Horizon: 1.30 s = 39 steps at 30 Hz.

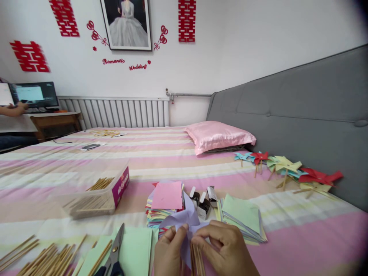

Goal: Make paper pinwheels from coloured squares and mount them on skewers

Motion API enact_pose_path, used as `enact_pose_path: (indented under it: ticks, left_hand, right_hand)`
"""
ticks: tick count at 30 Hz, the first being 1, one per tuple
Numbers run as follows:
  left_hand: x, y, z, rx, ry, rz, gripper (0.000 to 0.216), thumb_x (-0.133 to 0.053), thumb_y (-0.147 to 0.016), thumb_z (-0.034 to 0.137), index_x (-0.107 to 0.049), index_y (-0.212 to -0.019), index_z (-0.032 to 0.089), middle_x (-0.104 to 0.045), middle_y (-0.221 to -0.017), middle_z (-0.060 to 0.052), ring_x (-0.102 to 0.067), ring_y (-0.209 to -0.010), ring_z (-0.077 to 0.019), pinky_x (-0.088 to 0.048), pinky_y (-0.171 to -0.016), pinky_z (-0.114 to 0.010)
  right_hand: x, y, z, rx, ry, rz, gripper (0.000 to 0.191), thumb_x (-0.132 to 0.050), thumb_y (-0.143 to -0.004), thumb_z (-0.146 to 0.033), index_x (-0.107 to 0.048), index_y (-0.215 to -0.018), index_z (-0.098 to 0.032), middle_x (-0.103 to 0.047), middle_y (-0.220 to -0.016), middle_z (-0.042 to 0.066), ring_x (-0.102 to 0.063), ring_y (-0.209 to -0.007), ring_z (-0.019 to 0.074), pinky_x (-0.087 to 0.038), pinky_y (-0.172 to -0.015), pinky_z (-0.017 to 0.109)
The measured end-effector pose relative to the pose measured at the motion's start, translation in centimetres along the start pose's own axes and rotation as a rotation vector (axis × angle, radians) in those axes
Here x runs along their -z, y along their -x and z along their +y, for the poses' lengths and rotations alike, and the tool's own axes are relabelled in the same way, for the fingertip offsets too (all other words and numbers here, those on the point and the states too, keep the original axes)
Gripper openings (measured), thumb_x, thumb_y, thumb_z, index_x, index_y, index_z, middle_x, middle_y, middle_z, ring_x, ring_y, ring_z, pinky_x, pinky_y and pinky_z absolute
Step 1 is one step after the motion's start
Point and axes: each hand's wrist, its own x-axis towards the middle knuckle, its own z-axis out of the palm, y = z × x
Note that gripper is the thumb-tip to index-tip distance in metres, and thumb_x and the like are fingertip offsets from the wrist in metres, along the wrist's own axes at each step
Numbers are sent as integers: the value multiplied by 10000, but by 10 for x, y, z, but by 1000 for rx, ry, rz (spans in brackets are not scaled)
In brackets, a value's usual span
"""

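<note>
Curled hands (pixel 169 249) (pixel 225 245) pinch a purple paper pinwheel (pixel 181 219).

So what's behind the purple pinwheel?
A stack of coloured paper, pink on top, is behind the purple pinwheel. The pinwheel covers part of the stack's near side, so that's hidden.

Over my link I see scissors (pixel 115 249) left of the held pinwheel (pixel 182 219), a paper stack (pixel 166 196) behind it, a pillow (pixel 220 135) farther back.
</note>
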Motion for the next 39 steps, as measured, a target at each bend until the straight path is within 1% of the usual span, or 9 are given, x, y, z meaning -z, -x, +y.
enact_pose_path:
  ticks: [3, 6, 8, 11, 18, 23, 30, 35, 39]
  left_hand:
    - [3, -2, -2, -69, -76, -2, 186, -780, -505, 244, -638, -549, 133, -602, -446, 28, -556, -479, -100, -421, -507, -181]
    - [4, -2, -3, -119, -131, -7, 176, -784, -496, 234, -643, -528, 134, -612, -460, 22, -560, -514, -102, -422, -546, -176]
    - [2, -1, -2, -144, -168, -6, 166, -787, -487, 226, -652, -524, 135, -618, -465, 17, -562, -532, -107, -425, -558, -174]
    - [0, 1, 0, -164, -199, 1, 169, -795, -464, 222, -654, -507, 138, -628, -470, 12, -565, -542, -114, -433, -563, -175]
    - [0, 2, 1, -221, -311, 1, 168, -793, -468, 245, -678, -515, 132, -638, -477, -5, -560, -541, -125, -432, -557, -180]
    - [-5, 6, 3, -244, -354, 6, 176, -792, -451, 259, -706, -523, 125, -655, -476, -28, -571, -525, -143, -436, -529, -196]
    - [-14, 14, 8, -238, -358, -9, 240, -783, -448, 317, -736, -573, 118, -669, -483, -46, -614, -541, -192, -479, -566, -252]
    - [-11, 12, 3, -240, -376, -52, 203, -768, -506, 279, -746, -634, 122, -691, -535, -45, -618, -584, -181, -476, -605, -231]
    - [-9, 9, -1, -259, -377, -77, 175, -762, -527, 257, -746, -645, 129, -690, -545, -41, -618, -604, -180, -466, -591, -218]
  right_hand:
    - [-1, -2, -1, -135, -58, -19, 222, -557, -752, -307, -693, -621, -190, -588, -524, 7, -446, -449, 112, -315, -455, 203]
    - [-4, -2, 1, -221, -103, -36, 266, -533, -758, -352, -682, -630, -172, -537, -506, -5, -382, -438, 103, -294, -442, 205]
    - [-5, -1, 2, -251, -92, -42, 284, -526, -756, -368, -667, -615, -166, -469, -474, -24, -336, -434, 100, -275, -439, 208]
    - [-6, 0, 3, -279, -72, -46, 272, -528, -747, -352, -646, -592, -162, -381, -454, -48, -312, -437, 98, -257, -440, 209]
    - [-7, -3, 3, -345, -59, -29, 209, -552, -687, -297, -619, -555, -150, -254, -433, -85, -249, -416, 85, -196, -420, 211]
    - [-6, -4, 2, -380, -72, -32, 206, -552, -669, -288, -632, -547, -143, -254, -426, -85, -233, -416, 84, -183, -415, 214]
    - [-3, -5, 2, -413, -88, -27, 191, -566, -665, -266, -652, -542, -147, -238, -414, -88, -221, -415, 83, -173, -412, 220]
    - [-2, -5, 4, -430, -90, -9, 199, -578, -661, -275, -655, -532, -145, -213, -411, -94, -199, -407, 76, -163, -406, 221]
    - [-1, -4, 3, -403, -86, 10, 205, -579, -654, -271, -641, -509, -141, -255, -403, -85, -229, -405, 76, -189, -409, 216]
